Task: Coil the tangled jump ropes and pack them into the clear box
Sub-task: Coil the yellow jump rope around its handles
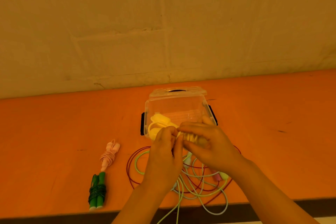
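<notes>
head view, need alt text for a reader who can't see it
Two hands, left and right, wind a yellow jump rope in front of an open clear box on an orange table. Coiled pink and green ropes lie left; tangled ropes remain.

Orange table (54, 123) against a scuffed beige wall (109, 23), warm dim light.

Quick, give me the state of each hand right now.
Left hand: closed, pinching the yellow rope.
Right hand: closed around the same yellow rope bundle, in front of the clear box.
</notes>
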Demonstrator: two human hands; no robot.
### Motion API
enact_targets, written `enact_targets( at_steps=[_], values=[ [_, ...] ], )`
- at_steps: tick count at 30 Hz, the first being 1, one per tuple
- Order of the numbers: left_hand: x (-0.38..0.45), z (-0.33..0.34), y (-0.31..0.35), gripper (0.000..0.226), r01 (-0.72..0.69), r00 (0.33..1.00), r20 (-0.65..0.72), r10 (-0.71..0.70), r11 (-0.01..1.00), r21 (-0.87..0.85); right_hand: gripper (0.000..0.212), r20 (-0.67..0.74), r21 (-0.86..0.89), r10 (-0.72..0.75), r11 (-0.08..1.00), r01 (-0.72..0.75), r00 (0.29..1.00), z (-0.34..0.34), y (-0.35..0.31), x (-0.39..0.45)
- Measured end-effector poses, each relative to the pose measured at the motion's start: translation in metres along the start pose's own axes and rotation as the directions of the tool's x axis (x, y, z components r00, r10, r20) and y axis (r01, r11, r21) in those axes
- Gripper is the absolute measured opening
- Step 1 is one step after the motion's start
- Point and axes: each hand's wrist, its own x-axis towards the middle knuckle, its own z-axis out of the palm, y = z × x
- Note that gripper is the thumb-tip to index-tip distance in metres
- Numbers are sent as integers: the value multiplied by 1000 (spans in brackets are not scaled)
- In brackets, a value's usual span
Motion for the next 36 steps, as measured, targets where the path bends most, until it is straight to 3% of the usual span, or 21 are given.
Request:
enact_targets(
  at_steps=[4,11,20,25,31,36],
  values=[
    [-2,-3,-5,15,-70,997,25,71,997,-9,32,-54,153,130,981,-121,990,-5,1,3],
    [1,-12,-13,22,-194,980,-20,196,979,67,28,-3,175,148,974,-145,989,-7,3,3],
    [6,-21,-21,19,-176,983,39,179,983,-57,30,3,194,171,966,-169,985,-7,2,3],
    [16,-31,-20,13,-70,997,29,76,985,-155,32,35,141,138,980,-142,990,-5,-2,6],
    [21,-29,-24,11,-53,998,18,53,998,20,29,72,72,116,990,-121,991,-4,1,6],
    [27,-33,-32,18,-188,982,27,186,957,222,40,93,56,111,992,-117,989,-3,6,4]
  ],
)
